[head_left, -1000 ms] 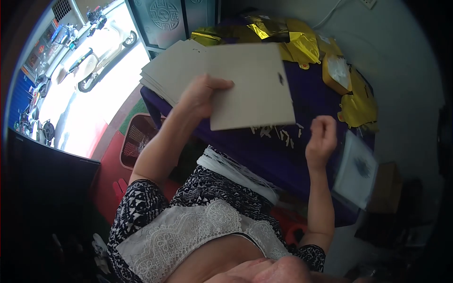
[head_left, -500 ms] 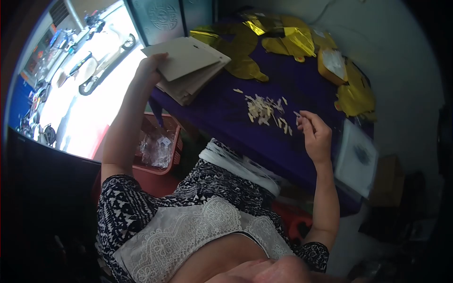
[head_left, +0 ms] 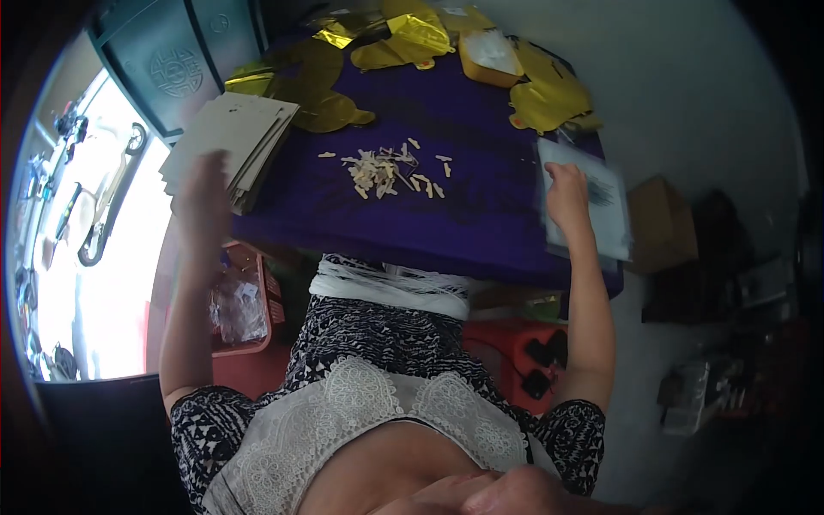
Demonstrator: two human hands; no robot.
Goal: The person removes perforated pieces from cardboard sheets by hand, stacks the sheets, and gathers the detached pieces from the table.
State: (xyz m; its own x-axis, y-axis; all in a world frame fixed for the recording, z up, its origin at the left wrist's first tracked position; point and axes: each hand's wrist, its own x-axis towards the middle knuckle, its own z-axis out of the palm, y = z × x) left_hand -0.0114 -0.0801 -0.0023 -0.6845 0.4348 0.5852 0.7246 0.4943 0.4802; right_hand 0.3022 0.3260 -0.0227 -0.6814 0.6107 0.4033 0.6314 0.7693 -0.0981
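My left hand (head_left: pixel 204 193), smeared by motion, is beside the front corner of a stack of off-white cards (head_left: pixel 236 124) at the table's left. Its fingers cannot be made out clearly. My right hand (head_left: pixel 566 196) is over a pile of clear plastic bags or sheets (head_left: pixel 611 225) at the right edge, with its fingers curled together. Whether they pinch a plastic edge or a small piece is hidden. Between the hands lies a loose heap of small pale tabs (head_left: pixel 378 172), some T-shaped, with several scattered to its right.
The table has a dark purple cloth (head_left: pixel 463 232). Flat gold foil balloons (head_left: pixel 403 45) lie along its back, around a yellow box (head_left: pixel 487 70) with clear plastic inside. A red basket (head_left: pixel 275 305) stands below left, and a cardboard box (head_left: pixel 661 225) is beyond the right edge.
My left hand has come off the top card of the stack and drawn back toward me. My right hand has moved right, from beside the tabs to over the plastic pile. The view has turned.
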